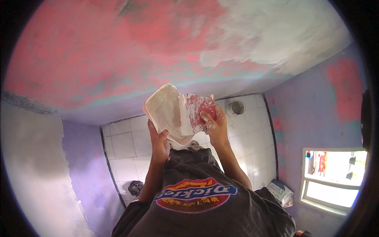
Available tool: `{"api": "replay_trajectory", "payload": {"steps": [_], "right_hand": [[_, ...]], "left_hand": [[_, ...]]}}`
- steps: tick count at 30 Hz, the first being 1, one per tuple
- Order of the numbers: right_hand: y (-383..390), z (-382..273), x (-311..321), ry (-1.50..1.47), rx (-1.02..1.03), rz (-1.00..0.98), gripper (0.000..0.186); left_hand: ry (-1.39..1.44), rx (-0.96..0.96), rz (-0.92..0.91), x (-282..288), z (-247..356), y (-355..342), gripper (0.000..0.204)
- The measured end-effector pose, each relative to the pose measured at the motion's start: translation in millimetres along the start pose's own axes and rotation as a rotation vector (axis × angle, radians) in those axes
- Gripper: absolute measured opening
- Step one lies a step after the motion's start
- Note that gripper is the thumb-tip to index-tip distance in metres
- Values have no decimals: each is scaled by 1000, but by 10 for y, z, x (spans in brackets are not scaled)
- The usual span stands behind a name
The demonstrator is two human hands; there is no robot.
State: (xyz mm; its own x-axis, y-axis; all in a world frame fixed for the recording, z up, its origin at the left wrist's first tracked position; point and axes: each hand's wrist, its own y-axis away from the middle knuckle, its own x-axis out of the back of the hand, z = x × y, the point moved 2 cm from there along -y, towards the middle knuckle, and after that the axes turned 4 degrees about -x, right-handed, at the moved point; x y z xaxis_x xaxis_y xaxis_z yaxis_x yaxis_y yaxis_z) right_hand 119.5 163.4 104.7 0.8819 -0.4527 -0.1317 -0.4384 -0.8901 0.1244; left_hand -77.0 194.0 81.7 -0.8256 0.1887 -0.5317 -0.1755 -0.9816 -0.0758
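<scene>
We look down from a head-worn camera at a person's two hands raised in front of a pink, patchy wall [98,51], part of which at the upper right is covered in fresh white plaster [276,35]. The left hand [158,142] is closed around the lower edge of a flat plaster board [167,112], gripping it from beneath with the thumb on the upper face; the board is tilted up toward the wall and smeared all over with white plaster. The right hand [213,122] is closed around the handle of a red trowel [199,108], whose blade lies against the right side of the board, touching it, and is streaked with white. Both hands are dusted with plaster. Below the hands we see the person's dark shirt [197,197] with a bright oval patch on it. Beneath that lies a floor of white tiles [126,146], with a round drain [237,106] near the far corner and a paper sack [281,191] lying at the right. The side walls are lilac, and a bright window [335,177] sits low on the right wall.
</scene>
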Motion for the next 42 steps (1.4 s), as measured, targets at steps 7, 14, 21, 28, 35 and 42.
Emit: {"api": "replay_trajectory", "payload": {"steps": [7,14,21,28,35,42], "right_hand": [[122,-13,-205,-220,-35,73,23],[298,-182,-478,-312,5,189,18],[316,-79,-671,-362,-73,266,14],[403,-112,-806,-396,39,254,14],[353,-66,-773,-187,86,331,14],[289,0,-691,-187,4,348,13]], "left_hand": [[-45,78,-34,136,380,172,96],[-72,132,-179,461,847,413,105],[-33,252,-216,772,945,341,99],[103,387,-157,844,876,258,91],[49,280,-156,705,749,103,91],[-6,208,-250,954,698,203,94]]}}
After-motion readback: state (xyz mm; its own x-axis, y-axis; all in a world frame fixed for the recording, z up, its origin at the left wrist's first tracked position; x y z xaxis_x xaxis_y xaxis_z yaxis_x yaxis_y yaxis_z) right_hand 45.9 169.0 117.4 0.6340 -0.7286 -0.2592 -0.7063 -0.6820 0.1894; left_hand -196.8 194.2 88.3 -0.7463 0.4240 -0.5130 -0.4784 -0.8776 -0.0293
